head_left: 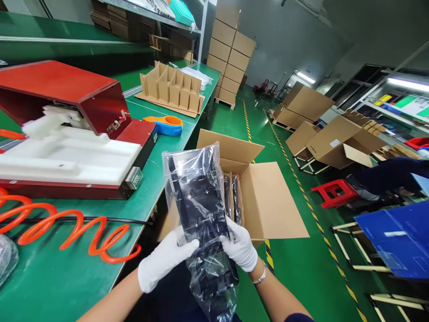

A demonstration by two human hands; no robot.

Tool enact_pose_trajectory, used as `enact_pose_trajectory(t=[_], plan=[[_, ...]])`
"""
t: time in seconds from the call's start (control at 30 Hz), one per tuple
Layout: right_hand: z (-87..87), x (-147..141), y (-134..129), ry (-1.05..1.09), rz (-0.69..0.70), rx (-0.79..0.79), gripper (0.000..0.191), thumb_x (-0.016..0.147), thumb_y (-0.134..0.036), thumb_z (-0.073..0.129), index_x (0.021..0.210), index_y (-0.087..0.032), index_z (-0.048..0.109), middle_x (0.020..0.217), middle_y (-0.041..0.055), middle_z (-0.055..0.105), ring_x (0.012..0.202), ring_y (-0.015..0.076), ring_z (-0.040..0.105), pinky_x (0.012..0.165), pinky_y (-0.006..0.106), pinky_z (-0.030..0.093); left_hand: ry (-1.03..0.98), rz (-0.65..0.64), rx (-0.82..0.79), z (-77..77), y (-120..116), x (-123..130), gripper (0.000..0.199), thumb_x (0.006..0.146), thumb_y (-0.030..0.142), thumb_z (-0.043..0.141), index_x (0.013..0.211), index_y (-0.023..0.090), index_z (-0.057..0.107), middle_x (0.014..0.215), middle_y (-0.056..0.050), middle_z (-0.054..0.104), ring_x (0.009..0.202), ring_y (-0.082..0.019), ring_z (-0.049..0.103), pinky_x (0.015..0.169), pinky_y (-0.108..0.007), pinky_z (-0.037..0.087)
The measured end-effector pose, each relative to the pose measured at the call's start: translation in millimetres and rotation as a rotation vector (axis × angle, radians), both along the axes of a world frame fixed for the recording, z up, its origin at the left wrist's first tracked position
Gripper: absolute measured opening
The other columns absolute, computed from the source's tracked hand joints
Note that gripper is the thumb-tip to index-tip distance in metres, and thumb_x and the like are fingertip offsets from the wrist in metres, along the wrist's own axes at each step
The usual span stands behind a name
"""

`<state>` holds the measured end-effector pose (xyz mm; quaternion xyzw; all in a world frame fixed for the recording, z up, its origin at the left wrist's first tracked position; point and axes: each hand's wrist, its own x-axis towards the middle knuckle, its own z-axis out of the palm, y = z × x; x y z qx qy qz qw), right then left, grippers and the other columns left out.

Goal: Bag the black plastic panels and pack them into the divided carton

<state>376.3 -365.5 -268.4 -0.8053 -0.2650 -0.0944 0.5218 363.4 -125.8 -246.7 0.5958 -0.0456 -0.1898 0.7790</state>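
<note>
Between my two white-gloved hands is a long black plastic part in a clear bag (204,214), tilted upright in front of me. My left hand (170,255) grips its left edge, with the thumb across the front. On the opposite edge, my right hand (239,246) has its fingers closed on the same bagged part. Just behind it stands an open cardboard box (276,201) with its flaps spread. Inside the box, bagged black parts (237,199) stand upright between cardboard dividers. The backs of both grips are hidden behind the part.
On the green bench at left sit a red machine with a white bed (73,156), a coiled orange air hose (80,228), tape rolls (166,125) and a cardboard divider grid (170,91). A person sits at far right by a red stool (335,193). Stacked cartons (231,53) stand behind.
</note>
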Motion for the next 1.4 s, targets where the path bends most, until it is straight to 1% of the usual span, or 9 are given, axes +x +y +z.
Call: enact_pose_trajectory(t=[0.4,0.57,0.73,0.8,0.93,1.03,1.2,1.33,1.4], plan=[[6.3,0.1,7.4,0.362,0.028,0.146,0.058,0.095,-0.045,0.065,0.147,-0.018,0.06,0.143,0.0135,0.066,0.133,0.0276,0.064,0.12,0.048,0.046,0.063,-0.024,0.037,13.2,-1.4,2.1,0.068,0.07,0.071,0.079,0.114,0.019,0.077,0.112,-0.011,0.079,0.109,-0.035,0.071,0.103,-0.048,0.056],[8.0,2.1,12.4,0.382,0.06,0.16,0.065,0.095,-0.05,0.063,0.151,-0.018,0.055,0.147,0.0137,0.063,0.135,0.0275,0.062,0.121,0.05,0.043,0.113,0.044,0.047,8.8,2.0,1.6,0.063,0.073,0.068,0.079,0.111,0.018,0.077,0.115,-0.011,0.079,0.109,-0.035,0.071,0.1,-0.046,0.058],[12.2,4.0,-4.6,0.46,0.047,0.02,0.087,0.088,-0.063,0.069,0.158,-0.017,0.045,0.143,0.0158,0.065,0.102,0.0239,0.072,0.102,0.046,0.057,0.129,0.035,-0.06,5.3,2.1,1.2,0.056,0.082,0.057,0.076,0.125,0.022,0.073,0.124,-0.008,0.077,0.119,-0.033,0.068,0.107,-0.045,0.053],[15.5,3.5,-11.8,0.537,0.134,0.026,0.093,0.085,-0.071,0.069,0.157,-0.016,0.046,0.145,0.0174,0.062,0.101,0.0237,0.071,0.101,0.045,0.056,0.137,0.032,-0.081,5.2,1.5,1.1,0.054,0.084,0.055,0.075,0.127,0.023,0.072,0.126,-0.007,0.076,0.121,-0.032,0.068,0.109,-0.045,0.052],[22.2,-2.6,-14.5,0.675,0.328,0.047,0.074,0.09,-0.07,0.064,0.144,-0.019,0.061,0.13,0.0115,0.071,0.111,0.0255,0.068,0.11,0.045,0.049,0.107,0.04,-0.033,6.3,0.5,1.0,0.059,0.08,0.06,0.077,0.122,0.02,0.073,0.122,-0.009,0.077,0.113,-0.033,0.07,0.105,-0.045,0.055],[20.5,-8.0,-11.4,0.682,0.295,0.038,0.066,0.09,-0.069,0.064,0.135,-0.021,0.067,0.114,0.0074,0.075,0.109,0.026,0.069,0.103,0.044,0.054,0.067,0.005,0.037,8.2,-0.6,0.2,0.065,0.075,0.069,0.077,0.116,0.019,0.075,0.115,-0.01,0.079,0.106,-0.034,0.072,0.101,-0.046,0.057],[15.4,-2.6,-19.7,0.647,0.283,0.006,0.07,0.086,-0.068,0.07,0.136,-0.019,0.066,0.116,0.0096,0.074,0.11,0.0264,0.068,0.101,0.044,0.054,0.053,-0.005,0.064,3.6,-2.9,-1.0,0.068,0.071,0.073,0.077,0.114,0.02,0.075,0.111,-0.011,0.079,0.108,-0.035,0.071,0.1,-0.047,0.057],[44.1,6.7,-30.3,0.486,-0.053,0.147,0.081,0.087,-0.07,0.068,0.149,-0.02,0.056,0.103,0.0077,0.072,0.086,0.0188,0.068,0.083,0.035,0.059,0.072,0.013,0.054,-1.6,-5.6,-0.3,0.063,0.074,0.07,0.077,0.113,0.02,0.074,0.116,-0.01,0.078,0.111,-0.034,0.07,0.106,-0.048,0.054],[67.0,7.0,-21.9,0.487,-0.025,0.186,0.08,0.091,-0.067,0.065,0.154,-0.021,0.049,0.087,0.0026,0.069,0.07,0.0146,0.062,0.072,0.031,0.057,0.092,0.007,0.028,-1.3,-7.3,0.3,0.062,0.077,0.066,0.077,0.119,0.02,0.073,0.122,-0.01,0.077,0.117,-0.034,0.068,0.11,-0.05,0.051]])
